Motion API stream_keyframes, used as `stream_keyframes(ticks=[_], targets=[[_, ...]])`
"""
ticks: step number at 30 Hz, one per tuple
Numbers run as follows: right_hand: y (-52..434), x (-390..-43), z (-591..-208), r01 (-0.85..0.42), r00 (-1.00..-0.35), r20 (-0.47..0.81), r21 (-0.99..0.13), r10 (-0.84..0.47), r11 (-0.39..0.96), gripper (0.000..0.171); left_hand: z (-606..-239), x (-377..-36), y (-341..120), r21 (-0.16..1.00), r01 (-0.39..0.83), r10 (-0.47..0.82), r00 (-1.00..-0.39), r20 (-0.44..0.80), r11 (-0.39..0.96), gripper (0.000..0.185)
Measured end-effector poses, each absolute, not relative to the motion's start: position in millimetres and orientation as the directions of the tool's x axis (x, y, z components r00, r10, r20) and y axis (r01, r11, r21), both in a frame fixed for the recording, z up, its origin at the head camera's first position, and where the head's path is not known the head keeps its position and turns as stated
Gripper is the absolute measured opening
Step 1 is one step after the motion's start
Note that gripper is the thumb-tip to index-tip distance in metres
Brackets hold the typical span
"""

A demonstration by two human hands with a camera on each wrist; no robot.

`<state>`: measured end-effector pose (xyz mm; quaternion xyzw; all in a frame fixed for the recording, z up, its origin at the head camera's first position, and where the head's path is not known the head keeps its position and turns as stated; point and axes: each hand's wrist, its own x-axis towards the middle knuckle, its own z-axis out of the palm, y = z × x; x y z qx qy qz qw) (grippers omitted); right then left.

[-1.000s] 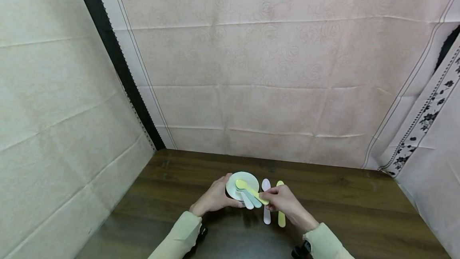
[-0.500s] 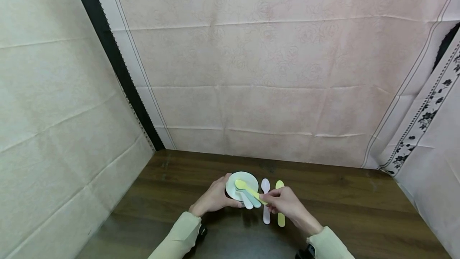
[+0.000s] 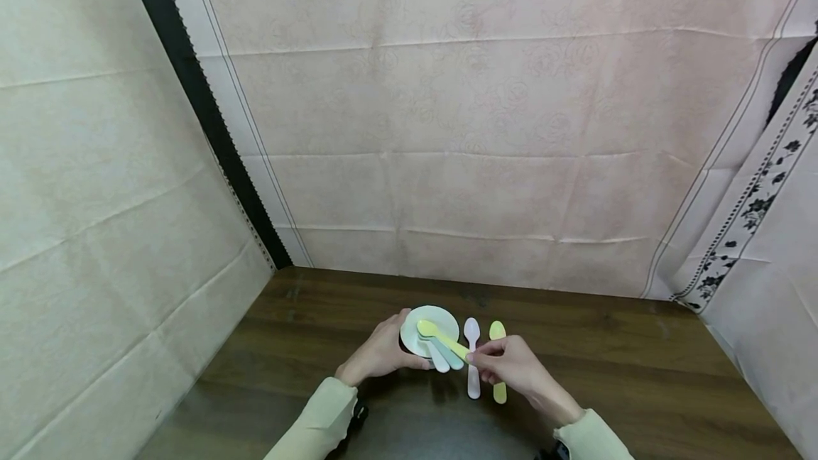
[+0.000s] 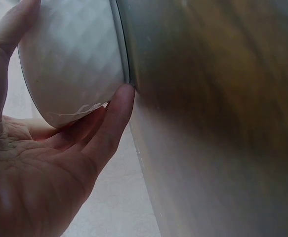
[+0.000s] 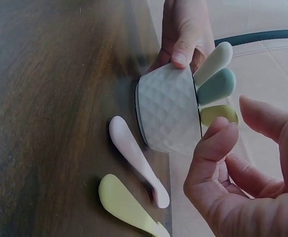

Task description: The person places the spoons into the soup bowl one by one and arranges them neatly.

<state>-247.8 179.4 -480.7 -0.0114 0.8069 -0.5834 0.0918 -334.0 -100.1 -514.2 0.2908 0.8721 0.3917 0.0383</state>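
**Bowl steadied, spoon handle just released**

The right hand (image 3: 511,368) hangs loose-fingered, nothing gripped, beside the yellow spoon (image 3: 441,336) propped in the white bowl (image 5: 168,116). The left hand (image 3: 381,353) cups that bowl. Beneath the right hand lie a pink spoon (image 3: 472,360) and another yellow one (image 3: 498,332).

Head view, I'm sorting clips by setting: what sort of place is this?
Probably a makeshift recording booth, not a kitchen: pale patterned cloth hangs on all sides of a dark wooden table, which holds only a white bowl and a few plastic spoons.
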Motion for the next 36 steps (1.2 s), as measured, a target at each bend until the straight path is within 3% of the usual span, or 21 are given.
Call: stream_keyframes(ticks=[11,36], targets=[[188,-243,-477,0.074,-0.979,-0.133,-0.938,-0.155,0.337,0.026,-513,-334,-101,0.699,0.483,0.539,-0.826,0.165,0.527,0.093],[193,-237,-488,0.054,-0.993,-0.095,-0.901,-0.075,0.431,0.018,-514,-334,-100,0.697,0.484,0.539,-0.826,0.165,0.529,0.094]])
